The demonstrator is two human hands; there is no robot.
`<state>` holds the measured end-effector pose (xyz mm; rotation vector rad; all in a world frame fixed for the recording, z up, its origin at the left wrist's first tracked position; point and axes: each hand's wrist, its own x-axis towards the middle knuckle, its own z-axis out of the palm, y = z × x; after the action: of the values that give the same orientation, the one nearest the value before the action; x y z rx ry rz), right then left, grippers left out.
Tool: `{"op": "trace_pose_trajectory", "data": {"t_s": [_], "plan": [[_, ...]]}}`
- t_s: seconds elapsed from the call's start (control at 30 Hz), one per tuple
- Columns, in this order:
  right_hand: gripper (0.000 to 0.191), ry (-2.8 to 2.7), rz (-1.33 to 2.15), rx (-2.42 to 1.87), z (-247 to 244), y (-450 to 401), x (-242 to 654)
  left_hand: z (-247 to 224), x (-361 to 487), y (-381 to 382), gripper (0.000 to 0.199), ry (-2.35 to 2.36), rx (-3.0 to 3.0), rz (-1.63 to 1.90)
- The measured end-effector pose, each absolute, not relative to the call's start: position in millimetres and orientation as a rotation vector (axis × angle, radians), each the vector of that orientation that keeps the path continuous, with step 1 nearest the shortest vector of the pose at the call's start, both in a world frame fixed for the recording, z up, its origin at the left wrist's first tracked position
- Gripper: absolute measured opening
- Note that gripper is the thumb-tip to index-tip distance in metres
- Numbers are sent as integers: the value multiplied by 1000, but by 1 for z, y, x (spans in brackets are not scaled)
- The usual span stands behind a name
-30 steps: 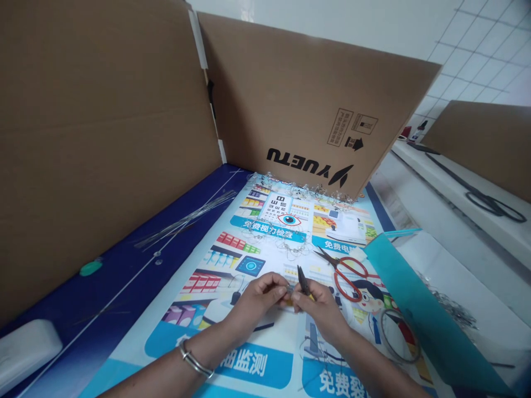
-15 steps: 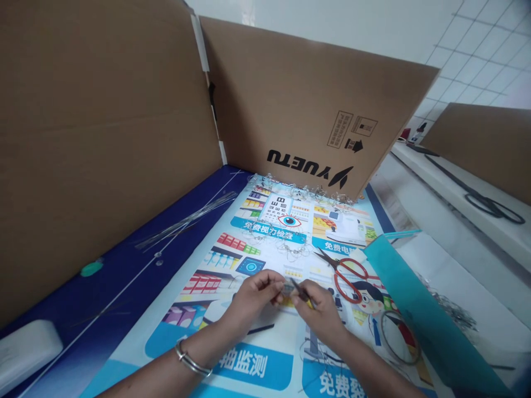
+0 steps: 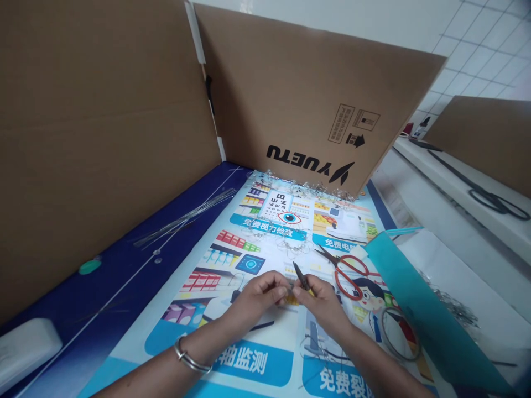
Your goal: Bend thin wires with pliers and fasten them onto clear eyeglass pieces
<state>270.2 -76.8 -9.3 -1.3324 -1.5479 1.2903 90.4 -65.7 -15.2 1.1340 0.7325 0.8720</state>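
Note:
My left hand (image 3: 262,298) is closed in a pinch at the middle of the printed sheet. A small, thin grey piece that looks like wire shows at its fingertips, mostly hidden. Close beside it, my right hand (image 3: 322,304) holds small pliers (image 3: 301,276) with dark jaws and a bit of yellow handle; the jaws point up and away from the pinch. The right thumb and finger meet the left fingertips at the wire piece. Red-handled scissors (image 3: 348,273) lie spread just beyond my right hand.
Wire-and-bead pieces (image 3: 294,243) lie ahead, with more along the cardboard wall (image 3: 315,110). Straight wires (image 3: 186,218) rest at left, near a white case (image 3: 29,354). A wire coil (image 3: 400,334) and a teal-edged tray (image 3: 431,315) holding metal bits are at right.
The pliers have swung upward in my right hand, so their jaws point away from the left fingers. My right fingertips have come in against the left ones.

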Motion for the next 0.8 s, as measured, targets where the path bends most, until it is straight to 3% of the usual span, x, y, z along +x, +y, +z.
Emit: {"op": "trace_pose_trajectory", "data": {"t_s": [0.3,0.8], "plan": [[15,-1563,1212,-1399,-9,-82,266,-19,96,-69,22,899,1132,815],[16,-1681,1092,-1461,-8,-86,253,-23,99,-76,17,1169,1398,948]]}}
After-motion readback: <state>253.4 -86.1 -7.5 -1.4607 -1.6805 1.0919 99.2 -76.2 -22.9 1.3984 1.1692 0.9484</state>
